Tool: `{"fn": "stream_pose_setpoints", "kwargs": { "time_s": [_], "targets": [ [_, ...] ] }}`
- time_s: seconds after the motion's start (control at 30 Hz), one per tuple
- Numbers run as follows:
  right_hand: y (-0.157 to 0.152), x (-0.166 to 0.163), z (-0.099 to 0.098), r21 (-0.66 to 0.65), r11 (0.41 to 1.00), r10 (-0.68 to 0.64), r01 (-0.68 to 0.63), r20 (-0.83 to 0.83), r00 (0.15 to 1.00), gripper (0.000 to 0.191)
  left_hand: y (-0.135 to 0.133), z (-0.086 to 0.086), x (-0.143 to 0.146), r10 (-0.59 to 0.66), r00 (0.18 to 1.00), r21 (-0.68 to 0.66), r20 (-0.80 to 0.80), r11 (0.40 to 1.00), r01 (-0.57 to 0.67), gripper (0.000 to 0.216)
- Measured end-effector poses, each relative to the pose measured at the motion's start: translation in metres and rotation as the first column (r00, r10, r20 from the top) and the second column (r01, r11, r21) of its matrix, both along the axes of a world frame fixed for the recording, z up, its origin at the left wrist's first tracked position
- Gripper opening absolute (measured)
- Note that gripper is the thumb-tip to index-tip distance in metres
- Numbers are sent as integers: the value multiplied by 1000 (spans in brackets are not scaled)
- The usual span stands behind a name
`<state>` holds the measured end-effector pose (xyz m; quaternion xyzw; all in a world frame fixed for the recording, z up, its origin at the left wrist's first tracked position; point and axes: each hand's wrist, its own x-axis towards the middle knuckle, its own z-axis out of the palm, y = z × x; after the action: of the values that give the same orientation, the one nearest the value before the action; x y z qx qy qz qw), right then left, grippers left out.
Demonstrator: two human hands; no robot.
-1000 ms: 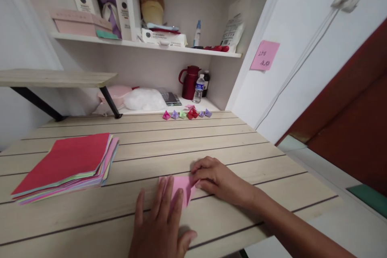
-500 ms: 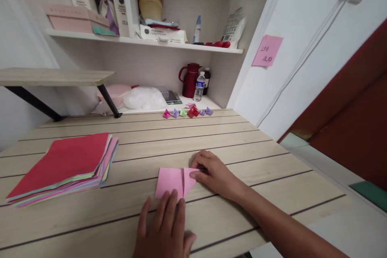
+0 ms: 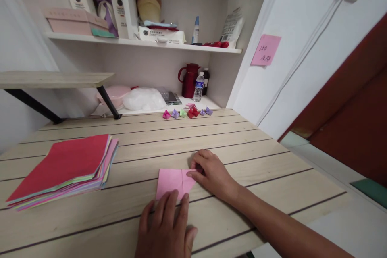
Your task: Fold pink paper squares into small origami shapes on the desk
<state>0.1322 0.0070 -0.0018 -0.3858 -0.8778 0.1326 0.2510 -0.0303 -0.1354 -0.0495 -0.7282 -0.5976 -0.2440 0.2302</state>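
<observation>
A small folded sheet of pink paper lies on the wood-slat table in front of me, with a crease or flap edge running down it right of the middle. Its right part narrows on a slant. My left hand rests with spread fingers, fingertips on the paper's lower edge. My right hand pinches the paper's upper right corner between thumb and curled fingers, which cover that corner.
A stack of coloured paper, red on top, lies at left. Several small folded paper pieces line the table's back edge. Behind them stand a dark red jug and a water bottle. A raised wooden shelf spans the back left.
The pink paper's right flap now lies flatter and closer to the left part, narrowing the gap at the crease. My right hand has shifted slightly left.
</observation>
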Motion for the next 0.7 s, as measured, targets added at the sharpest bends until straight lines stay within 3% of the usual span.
{"fn": "stream_pose_setpoints", "kwargs": {
  "time_s": [0.17, 0.3, 0.4, 0.47, 0.53, 0.6, 0.7],
  "targets": [
    [1, 5, 2, 35, 997, -68, 67, 6, 998, 30, 2, -3, -2, -3, 1000, 20, -21, 1000, 3, 35],
    [-11, 22, 10, 165, 976, -152, 140, 66, 986, 40, 3, -7, -2, -7, 1000, 39, -29, 999, 8, 35],
    [-37, 32, 15, 240, 970, -86, 48, 150, 985, 46, 3, -9, 0, -4, 1000, 31, -16, 999, 5, 36],
    [-56, 36, 16, 214, 968, 79, -132, 238, 968, 58, 2, -10, 1, 3, 1000, 16, 0, 1000, -3, 37],
    [-68, 38, 15, 116, 966, 187, -232, 306, 933, 62, 2, -9, 2, 8, 1000, 5, 11, 1000, -8, 37],
    [-71, 39, 13, 40, 975, 195, -220, 329, 924, 58, 2, -9, 2, 5, 1000, 4, 10, 1000, -5, 36],
    [-62, 38, 11, 25, 993, 100, -114, 315, 944, 52, 2, -9, 1, 0, 1000, 20, 7, 1000, 0, 34]
  ]
}}
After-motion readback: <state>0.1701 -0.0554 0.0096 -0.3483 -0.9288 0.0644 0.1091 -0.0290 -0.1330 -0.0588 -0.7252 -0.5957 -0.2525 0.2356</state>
